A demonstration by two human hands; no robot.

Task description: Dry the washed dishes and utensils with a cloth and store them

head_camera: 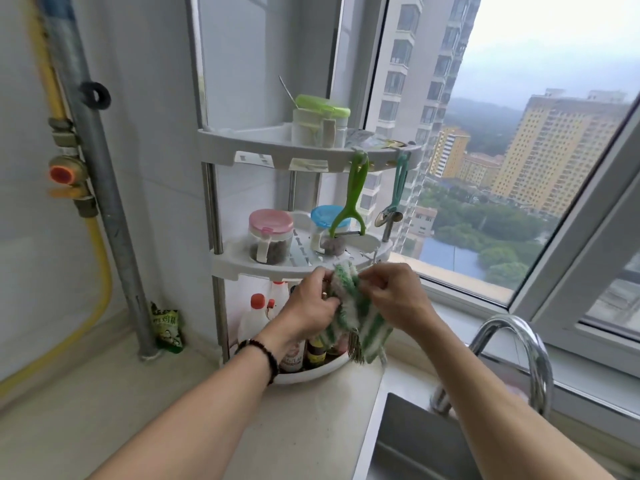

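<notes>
A green and white striped cloth (349, 306) hangs between both my hands, just in front of the middle tier of a white corner rack (242, 265). My left hand (311, 306) grips the cloth's left side with curled fingers. My right hand (394, 299) pinches its upper right part. The cloth's lower end drapes down over the bottles on the bottom tier. Whether anything is wrapped inside the cloth cannot be seen.
The rack holds lidded jars (272, 237), a hanging green peeler (349, 206) and bottles (256, 317) at the bottom. A chrome tap (519, 344) arches over the sink (419, 441) at the lower right. Pipes with a valve (65, 173) run along the left wall. A window is behind.
</notes>
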